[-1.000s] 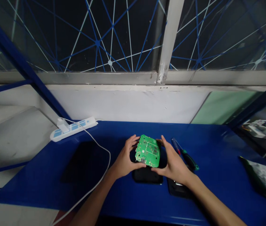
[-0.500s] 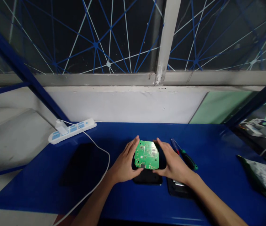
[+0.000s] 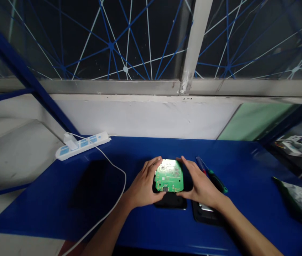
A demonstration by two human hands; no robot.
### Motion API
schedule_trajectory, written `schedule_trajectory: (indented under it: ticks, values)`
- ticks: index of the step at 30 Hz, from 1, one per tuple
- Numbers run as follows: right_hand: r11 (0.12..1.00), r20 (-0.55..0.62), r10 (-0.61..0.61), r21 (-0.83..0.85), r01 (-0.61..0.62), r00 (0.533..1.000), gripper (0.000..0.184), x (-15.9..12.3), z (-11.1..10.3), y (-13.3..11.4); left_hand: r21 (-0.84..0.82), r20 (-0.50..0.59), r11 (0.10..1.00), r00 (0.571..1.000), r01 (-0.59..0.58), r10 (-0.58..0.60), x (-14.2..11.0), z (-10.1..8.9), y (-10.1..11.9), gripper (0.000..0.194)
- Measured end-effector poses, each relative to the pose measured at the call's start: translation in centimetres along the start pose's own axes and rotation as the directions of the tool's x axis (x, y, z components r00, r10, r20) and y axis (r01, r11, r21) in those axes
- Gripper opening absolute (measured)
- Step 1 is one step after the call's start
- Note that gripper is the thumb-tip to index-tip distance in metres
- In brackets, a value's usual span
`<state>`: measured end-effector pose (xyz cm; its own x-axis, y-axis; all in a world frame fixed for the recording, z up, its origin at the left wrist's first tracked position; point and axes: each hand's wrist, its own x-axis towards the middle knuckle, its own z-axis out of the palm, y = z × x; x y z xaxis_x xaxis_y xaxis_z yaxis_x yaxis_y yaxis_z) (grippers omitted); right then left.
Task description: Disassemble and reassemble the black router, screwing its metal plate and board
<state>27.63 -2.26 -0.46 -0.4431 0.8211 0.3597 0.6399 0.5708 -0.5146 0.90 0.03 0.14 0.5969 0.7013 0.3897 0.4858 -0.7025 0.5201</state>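
Note:
A green circuit board [image 3: 169,177] with rounded edges is held between my two hands, above the blue table. My left hand [image 3: 146,183] grips its left side, thumb at the lower edge and fingers at the upper left. On the opposite side my right hand [image 3: 197,183] holds it the same way. Under the board lies a black plastic case part [image 3: 171,202], partly covered by it. Another black case piece [image 3: 207,215], with something silvery in it, sits below my right forearm and is partly hidden.
Two screwdrivers lie right of my hands, one with a green-and-black handle [image 3: 217,181], one with a red part [image 3: 203,168]. A white power strip [image 3: 83,145] with a plug and cable [image 3: 123,172] is at left. A silvery bag [image 3: 299,201] lies far right on the blue table [image 3: 145,227].
The board is tilted slightly differently, with a brighter glare along its upper part. Both hands keep their hold. The whole view has shifted a little.

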Motion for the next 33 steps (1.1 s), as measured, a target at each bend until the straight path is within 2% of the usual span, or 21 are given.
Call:
schedule_trajectory:
  ticks: [17, 20, 24, 29, 33]
  values:
    - [1.000, -0.003, 0.022, 0.005, -0.022, 1.000, 0.122, 0.1, -0.1, -0.3, 0.014, -0.006, 1.000, 1.000, -0.020, 0.020, 0.0, 0.1, -0.3, 0.111]
    - [1.000, -0.004, -0.004, 0.014, 0.004, 1.000, 0.121, 0.2, -0.1, -0.4, 0.106, 0.013, 0.994, 0.999, -0.035, 0.034, 0.3, 0.1, 0.2, 0.115]
    - [0.998, -0.001, -0.055, 0.002, 0.055, 0.998, 0.119, 0.1, 0.2, -0.5, 0.231, 0.103, 0.968, 0.992, -0.092, 0.070, 1.3, 0.3, 1.7, 0.117]
    - [0.996, -0.028, -0.086, -0.027, 0.086, 0.996, 0.117, 0.0, 0.5, -0.4, 0.274, 0.179, 0.954, 0.981, -0.126, 0.078, 2.4, 0.6, 2.9, 0.120]
    - [0.993, -0.045, -0.117, -0.028, 0.116, 0.992, 0.118, 0.0, 0.3, -0.4, 0.274, 0.158, 0.955, 0.985, -0.113, 0.071, 2.9, 0.5, 3.1, 0.121]
